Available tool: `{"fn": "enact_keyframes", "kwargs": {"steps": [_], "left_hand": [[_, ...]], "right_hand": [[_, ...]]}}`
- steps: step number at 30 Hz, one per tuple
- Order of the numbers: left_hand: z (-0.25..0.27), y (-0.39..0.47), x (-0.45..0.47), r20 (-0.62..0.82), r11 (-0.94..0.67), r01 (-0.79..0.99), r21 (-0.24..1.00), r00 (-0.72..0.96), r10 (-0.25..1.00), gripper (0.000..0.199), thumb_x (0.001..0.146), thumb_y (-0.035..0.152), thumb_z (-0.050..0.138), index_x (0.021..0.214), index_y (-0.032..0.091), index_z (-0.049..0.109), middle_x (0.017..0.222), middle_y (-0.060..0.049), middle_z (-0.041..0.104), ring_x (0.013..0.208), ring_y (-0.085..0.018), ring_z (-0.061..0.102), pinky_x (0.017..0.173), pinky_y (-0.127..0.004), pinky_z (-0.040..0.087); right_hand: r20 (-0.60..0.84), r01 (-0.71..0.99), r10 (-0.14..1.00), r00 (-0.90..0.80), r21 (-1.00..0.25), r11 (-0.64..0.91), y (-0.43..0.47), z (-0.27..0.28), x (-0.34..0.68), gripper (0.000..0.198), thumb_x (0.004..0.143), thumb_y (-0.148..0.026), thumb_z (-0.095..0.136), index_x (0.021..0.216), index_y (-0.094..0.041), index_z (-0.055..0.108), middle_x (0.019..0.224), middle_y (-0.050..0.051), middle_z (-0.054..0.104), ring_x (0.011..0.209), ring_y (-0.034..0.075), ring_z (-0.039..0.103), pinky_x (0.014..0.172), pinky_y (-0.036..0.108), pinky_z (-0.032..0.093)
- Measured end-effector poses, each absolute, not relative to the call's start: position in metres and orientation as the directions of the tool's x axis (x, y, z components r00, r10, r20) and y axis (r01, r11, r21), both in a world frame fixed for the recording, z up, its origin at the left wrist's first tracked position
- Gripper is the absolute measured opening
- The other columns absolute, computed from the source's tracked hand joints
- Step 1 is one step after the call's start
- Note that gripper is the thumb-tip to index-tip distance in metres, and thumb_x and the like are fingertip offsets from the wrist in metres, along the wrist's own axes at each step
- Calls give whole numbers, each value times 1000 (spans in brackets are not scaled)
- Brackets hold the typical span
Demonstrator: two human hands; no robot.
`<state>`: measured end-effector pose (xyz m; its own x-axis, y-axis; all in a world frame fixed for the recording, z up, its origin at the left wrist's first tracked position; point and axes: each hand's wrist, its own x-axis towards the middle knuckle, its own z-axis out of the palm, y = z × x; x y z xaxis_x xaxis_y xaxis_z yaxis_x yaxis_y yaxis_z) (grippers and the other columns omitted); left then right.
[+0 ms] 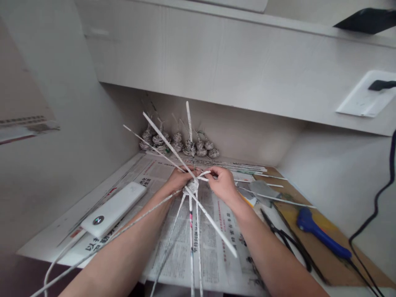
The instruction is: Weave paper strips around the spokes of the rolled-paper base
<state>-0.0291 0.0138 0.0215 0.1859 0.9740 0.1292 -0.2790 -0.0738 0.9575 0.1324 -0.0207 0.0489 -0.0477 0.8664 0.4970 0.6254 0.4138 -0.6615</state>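
Nearest: three thin paper spokes [191, 243] run past the front edge of the table [43, 243]; a long strand [151, 207] slants over the left forearm toward its front-left corner. A thick spoke [216, 231] points front-right.

Hub [192, 186]: over the newspaper [213, 247], roughly mid-table, held between the hands. Roundish, no clear long axis of its own; spokes fan out star-like, others aiming at the back-left corner and back edge.

Left hand [181, 178]: fingers closed on hub's back-left side, partly hidden. Right hand [222, 181]: thumb and index pinch a short paper strip [204, 173].

Step looks like working strip around spoke bases; next move likely calls for a steady left hold, strip pulled snug.

Far: gourd-shaped woven pieces [177, 143] along the back edge.
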Motion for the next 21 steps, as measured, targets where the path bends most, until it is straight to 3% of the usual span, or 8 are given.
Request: {"fn": "enact_keyframes", "kwargs": {"steps": [5, 9, 16, 21], "left_hand": [[23, 18, -37, 165, -110, -304, 946, 163, 973, 35, 48, 41, 86, 64, 15, 69, 63, -3, 66, 55, -11, 53, 52, -23, 39], [24, 25, -45, 229, -193, -224, 955, 150, 962, 39, 49, 46, 84, 67, 15, 70, 61, -3, 64, 56, -12, 53, 54, -25, 40], [25, 29, -50, 321, -305, -117, 945, 171, 931, 38, 53, 48, 80, 69, 15, 71, 68, -3, 68, 63, -15, 58, 62, -27, 43], [29, 25, -50, 311, -301, -81, 950, 165, 936, 35, 54, 46, 80, 66, 15, 69, 65, -3, 66, 60, -15, 55, 57, -26, 42]], "right_hand": [[705, 837, 687, -177, -260, 482, -32, 72, 144, 17, 86, -18, 50, 89, -21, 67, 86, 4, 69, 85, 22, 57, 80, 33, 40], [731, 882, 616, -295, -40, 469, -46, 93, 149, 19, 91, -20, 47, 92, -20, 66, 86, 6, 65, 84, 22, 50, 81, 35, 36], [686, 895, 625, -372, 88, 436, -54, 94, 140, 17, 92, -22, 48, 90, -20, 64, 86, 6, 62, 90, 24, 46, 79, 36, 31], [659, 897, 639, -397, 131, 422, -52, 92, 140, 16, 92, -22, 49, 89, -20, 64, 84, 6, 61, 90, 24, 45, 76, 36, 29]]}}
